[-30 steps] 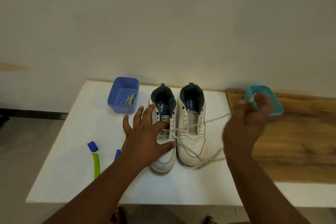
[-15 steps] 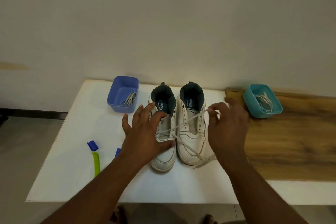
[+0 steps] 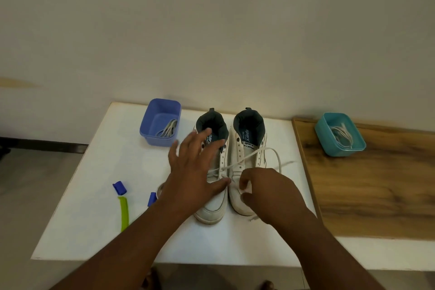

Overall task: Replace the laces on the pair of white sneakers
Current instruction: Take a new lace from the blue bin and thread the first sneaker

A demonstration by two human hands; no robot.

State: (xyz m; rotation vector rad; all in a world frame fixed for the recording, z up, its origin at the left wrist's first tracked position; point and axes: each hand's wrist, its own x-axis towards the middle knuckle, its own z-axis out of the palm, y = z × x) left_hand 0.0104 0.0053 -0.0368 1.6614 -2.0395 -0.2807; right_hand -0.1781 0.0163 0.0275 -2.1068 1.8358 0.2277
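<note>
At the centre of a white tabletop (image 3: 98, 195), a pair of white sneakers (image 3: 226, 172) stands side by side, heels at twelve o'clock toward the wall and toes at six toward the person. The left hand (image 3: 195, 172) lies flat with straight, spread fingers over the left sneaker (image 3: 213, 207), apparently pinning it so the shoe does not slide while the lace (image 3: 254, 153) is worked; its grip is wide and holds nothing. The right hand (image 3: 266, 188) hovers over the toe of the right sneaker (image 3: 249, 141), fingers curled as if to pinch, though whether they hold the lace cannot be told. That lace runs loose from the left shoe's lower eyelets across the right shoe and trails off at three o'clock.

At ten o'clock, a blue tub (image 3: 160, 125) holds laces; at two o'clock, a teal tub (image 3: 339, 134) on the wooden board (image 3: 376, 195) holds more, each just within reach of its nearer hand. Bare surface lies at six o'clock before the front edge and at three toward the board's rim. A green strip (image 3: 124, 213) and blue clips (image 3: 119, 187) sit at eight o'clock.
</note>
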